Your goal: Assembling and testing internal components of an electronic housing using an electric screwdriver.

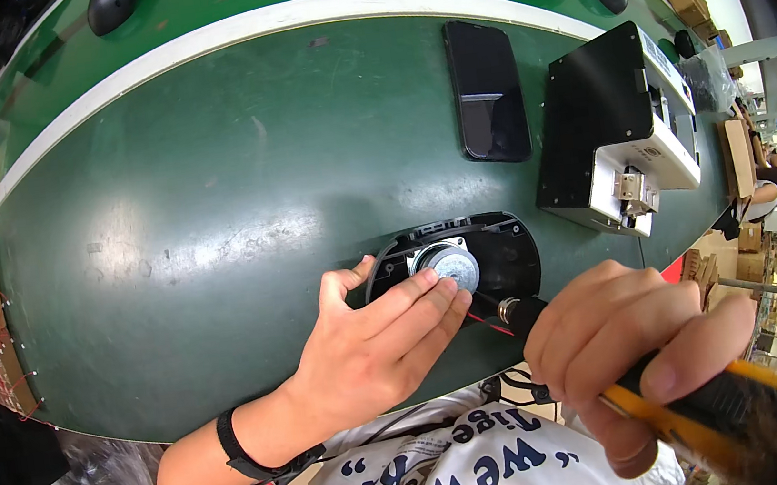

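While the left hand [362,346], thumb spread apart, presses its fingers on a round silver speaker [458,265] in a black shell [511,257] on the green table [212,205], the right hand [626,350] is clamped around a yellow-and-black driver [684,437]. Its tip, partly hidden, seems near the speaker.

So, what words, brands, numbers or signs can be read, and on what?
White cloth shirt: large dark-blue lettering, which I won't copy.
Black and pale box-shaped device: dark mark on its front, too small to read.
Round silver metal disc under the left hand: any marking too blurred to read.
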`<state>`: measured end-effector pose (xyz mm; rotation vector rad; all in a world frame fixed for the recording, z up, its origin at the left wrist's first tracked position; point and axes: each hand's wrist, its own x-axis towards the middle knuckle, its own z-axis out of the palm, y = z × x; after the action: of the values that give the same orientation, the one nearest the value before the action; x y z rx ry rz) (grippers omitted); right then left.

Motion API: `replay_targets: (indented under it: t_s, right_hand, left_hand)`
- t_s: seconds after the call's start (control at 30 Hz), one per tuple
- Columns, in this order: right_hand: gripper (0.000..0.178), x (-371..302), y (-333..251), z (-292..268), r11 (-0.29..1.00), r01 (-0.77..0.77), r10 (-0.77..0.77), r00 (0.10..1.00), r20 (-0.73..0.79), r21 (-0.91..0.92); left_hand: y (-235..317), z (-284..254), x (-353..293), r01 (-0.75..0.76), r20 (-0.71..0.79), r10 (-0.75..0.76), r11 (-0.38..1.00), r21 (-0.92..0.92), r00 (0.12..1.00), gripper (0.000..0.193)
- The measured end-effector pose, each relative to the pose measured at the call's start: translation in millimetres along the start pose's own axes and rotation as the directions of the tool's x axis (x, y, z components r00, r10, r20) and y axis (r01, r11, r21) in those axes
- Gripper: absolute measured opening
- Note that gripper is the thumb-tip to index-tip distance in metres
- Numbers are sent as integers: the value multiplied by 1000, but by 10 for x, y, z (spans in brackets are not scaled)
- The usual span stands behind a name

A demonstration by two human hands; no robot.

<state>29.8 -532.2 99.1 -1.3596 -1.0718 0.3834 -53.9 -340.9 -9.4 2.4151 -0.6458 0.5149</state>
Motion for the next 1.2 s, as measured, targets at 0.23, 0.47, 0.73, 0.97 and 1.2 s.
replay_targets:
  t_s: [0.23, 0.47, 0.73, 0.97, 1.2]
  right_hand:
    - [60, 2, 48, -60, 997, 53, -55, 997, 57, 50]
    - [57, -10, 108, -17, 996, 59, -61, 998, 28, 63]
    - [54, 14, 52, -41, 999, 35, -35, 999, 4, 26]
    - [50, -6, 118, -4, 996, 28, -28, 1000, -1, 83]
    - [37, -31, 203, 31, 993, -11, 21, 996, -87, 115]
  left_hand:
    - [27, -23, 6, 5, 15, -6, 1000, 10, 1000, 34]
    - [22, -11, -11, 19, 4, -19, 1000, 3, 1000, 34]
    - [31, -12, 6, 21, -5, -21, 999, -25, 1000, 34]
    - [28, -15, 12, 7, -4, -7, 998, -65, 1000, 35]
    - [-8, -19, 12, 27, 2, -27, 996, -90, 1000, 36]
